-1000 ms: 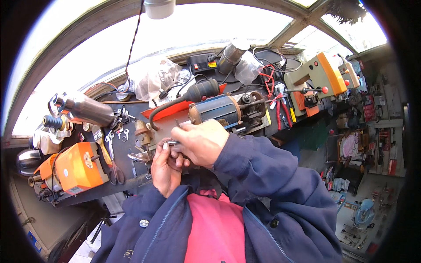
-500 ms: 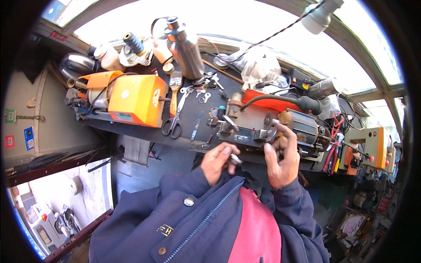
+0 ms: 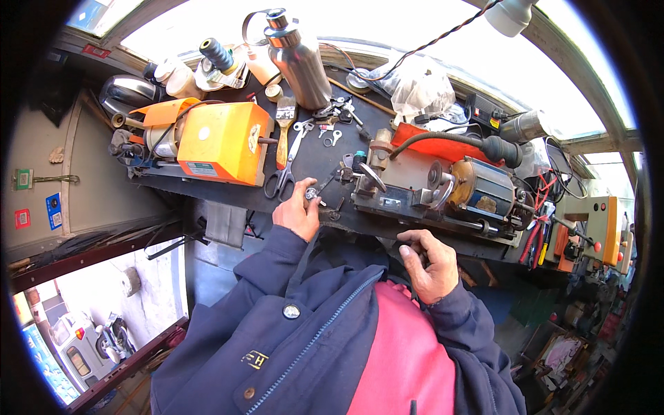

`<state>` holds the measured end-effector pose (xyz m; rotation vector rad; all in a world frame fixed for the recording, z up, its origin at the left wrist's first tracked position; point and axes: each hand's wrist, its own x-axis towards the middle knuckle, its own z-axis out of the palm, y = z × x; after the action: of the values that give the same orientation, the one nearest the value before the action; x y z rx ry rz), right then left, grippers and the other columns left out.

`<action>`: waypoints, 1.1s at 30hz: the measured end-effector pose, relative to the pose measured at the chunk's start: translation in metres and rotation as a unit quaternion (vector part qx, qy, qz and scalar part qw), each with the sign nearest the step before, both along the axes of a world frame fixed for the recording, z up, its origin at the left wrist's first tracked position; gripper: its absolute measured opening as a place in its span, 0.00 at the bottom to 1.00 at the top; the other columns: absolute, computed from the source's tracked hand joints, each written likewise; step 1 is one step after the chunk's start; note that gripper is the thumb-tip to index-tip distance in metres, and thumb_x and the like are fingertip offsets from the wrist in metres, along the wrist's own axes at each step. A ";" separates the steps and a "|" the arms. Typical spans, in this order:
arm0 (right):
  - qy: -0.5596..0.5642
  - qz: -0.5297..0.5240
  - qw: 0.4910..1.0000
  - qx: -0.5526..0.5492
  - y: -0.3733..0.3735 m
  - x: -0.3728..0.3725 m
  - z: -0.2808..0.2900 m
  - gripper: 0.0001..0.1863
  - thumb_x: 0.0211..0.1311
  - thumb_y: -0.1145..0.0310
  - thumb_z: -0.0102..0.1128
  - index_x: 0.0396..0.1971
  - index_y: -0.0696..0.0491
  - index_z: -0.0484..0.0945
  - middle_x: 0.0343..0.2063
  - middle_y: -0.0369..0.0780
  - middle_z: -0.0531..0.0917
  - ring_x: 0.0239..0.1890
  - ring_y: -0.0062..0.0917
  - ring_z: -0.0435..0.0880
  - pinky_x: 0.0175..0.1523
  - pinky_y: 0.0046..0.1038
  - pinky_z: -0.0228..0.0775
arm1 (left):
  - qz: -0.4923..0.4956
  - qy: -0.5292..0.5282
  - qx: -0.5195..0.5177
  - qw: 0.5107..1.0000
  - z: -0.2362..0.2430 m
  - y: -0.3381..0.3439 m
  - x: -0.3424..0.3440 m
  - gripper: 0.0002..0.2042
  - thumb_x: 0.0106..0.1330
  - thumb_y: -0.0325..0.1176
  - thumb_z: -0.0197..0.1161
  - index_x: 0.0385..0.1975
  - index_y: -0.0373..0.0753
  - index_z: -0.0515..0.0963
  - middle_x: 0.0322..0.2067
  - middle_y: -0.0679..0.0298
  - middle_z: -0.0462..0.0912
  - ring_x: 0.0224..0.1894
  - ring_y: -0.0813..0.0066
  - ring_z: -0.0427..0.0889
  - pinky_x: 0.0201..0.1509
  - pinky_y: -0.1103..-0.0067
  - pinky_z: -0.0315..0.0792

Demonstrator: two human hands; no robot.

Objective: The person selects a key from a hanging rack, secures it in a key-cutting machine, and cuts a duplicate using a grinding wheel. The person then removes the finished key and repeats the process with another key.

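My left hand [image 3: 296, 216] is at the bench's front edge, beside the scissors [image 3: 280, 182]. Thumb and fingers pinch a small shiny metal piece [image 3: 311, 194], too small to name for certain. Below the front of the key-cutting machine [image 3: 391, 203], my right hand [image 3: 430, 266] hangs apart from it with its fingers curled in; what they hold, if anything, is hidden. The machine's round wheel [image 3: 436, 175] and motor [image 3: 483, 190] are just beyond that hand. A metal strip [image 3: 328, 181] and several small metal bits lie between my left hand and the machine.
An orange-covered machine [image 3: 220, 142] stands at the left of the bench. Behind are a brush [image 3: 285, 124], loose keys [image 3: 336, 137], a steel bottle [image 3: 303, 72] and plastic bags [image 3: 420, 86]. Pliers [image 3: 531, 242] hang at the right, near a beige box with buttons [image 3: 591, 225].
My left hand has moved left and up to the bench edge, still pinching a small metal piece. My right hand has come down from the machine's wheel, its fingers curling in.
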<state>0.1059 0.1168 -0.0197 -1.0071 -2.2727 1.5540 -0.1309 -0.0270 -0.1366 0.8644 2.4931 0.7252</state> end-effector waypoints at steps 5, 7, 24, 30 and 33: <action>0.000 0.023 1.000 -0.006 0.002 0.002 -0.001 0.09 0.64 0.76 0.62 0.43 0.59 0.80 0.23 0.39 0.80 0.21 0.20 0.78 0.29 0.23 0.70 | -0.088 0.021 0.019 0.996 0.003 0.001 0.025 0.17 0.61 0.39 0.67 0.49 0.45 0.77 0.39 0.59 0.84 0.41 0.53 0.85 0.43 0.63 0.76; -0.023 0.018 0.998 -0.047 0.002 0.003 0.000 0.09 0.63 0.76 0.62 0.43 0.60 0.80 0.22 0.38 0.78 0.22 0.19 0.74 0.31 0.23 0.68 | -0.093 0.014 -0.003 0.996 -0.001 0.004 0.030 0.16 0.61 0.38 0.68 0.47 0.44 0.77 0.40 0.58 0.84 0.42 0.53 0.85 0.44 0.63 0.76; 0.069 0.079 0.994 -0.021 0.012 0.000 -0.013 0.09 0.62 0.71 0.65 0.39 0.58 0.81 0.29 0.47 0.83 0.32 0.39 0.85 0.39 0.34 0.76 | -0.141 -0.294 0.160 0.932 0.073 0.006 0.076 0.05 0.67 0.24 0.64 0.40 0.34 0.80 0.25 0.62 0.84 0.27 0.79 0.83 0.33 0.80 0.75; 0.086 0.021 0.990 -0.112 0.018 0.009 -0.003 0.07 0.61 0.72 0.65 0.36 0.58 0.80 0.31 0.47 0.83 0.33 0.38 0.84 0.38 0.34 0.75 | -0.042 -0.482 0.265 0.834 0.085 0.021 0.078 0.02 0.70 0.20 0.61 0.39 0.31 0.77 0.33 0.59 0.84 0.29 0.77 0.81 0.35 0.81 0.77; 0.116 0.014 0.988 -0.105 0.020 0.010 -0.001 0.06 0.61 0.73 0.65 0.35 0.58 0.81 0.31 0.47 0.84 0.32 0.35 0.85 0.38 0.32 0.75 | -0.055 -0.506 0.281 0.813 0.082 0.027 0.083 0.04 0.70 0.20 0.60 0.41 0.31 0.76 0.33 0.58 0.85 0.28 0.76 0.82 0.35 0.80 0.78</action>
<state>0.1164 0.1364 -0.0210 -0.7942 -2.0079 1.8482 -0.0482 0.0002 -0.0544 0.5363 1.2684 1.4434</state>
